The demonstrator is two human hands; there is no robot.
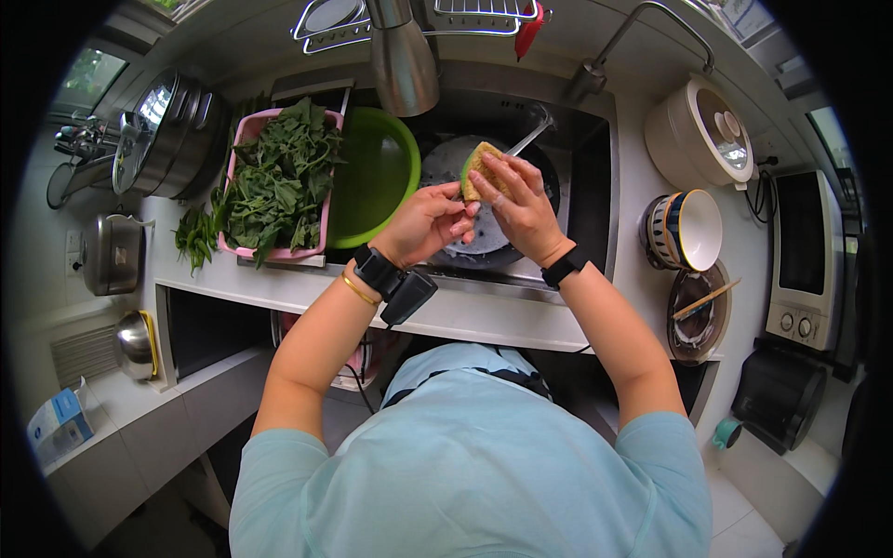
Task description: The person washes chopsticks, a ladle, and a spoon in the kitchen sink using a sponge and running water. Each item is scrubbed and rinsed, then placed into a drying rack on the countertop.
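Over the sink, my right hand [520, 202] holds a yellow sponge with a green side [488, 167], its fingers spread on the yellow face. My left hand [436, 220] is close beside it; its fingertips meet near the sponge's lower edge, and whether they grip anything is hidden. Suds show on the fingers. Beneath the hands, a dark round pan [457, 164] with whitish soapy water lies in the steel sink [593, 209]. A metal utensil handle [530, 136] slants out behind the sponge. The green plastic basin [415, 164] stands to the left.
Leafy greens [286, 174] fill a pink basket [237, 146] at the left, beside green chillies [195, 237]. The faucet [404, 70] hangs above the sink. Stacked bowls [700, 230], a lidded cream pot [680, 132] and a brown bowl with chopsticks [718, 314] stand at the right, near a microwave [802, 258].
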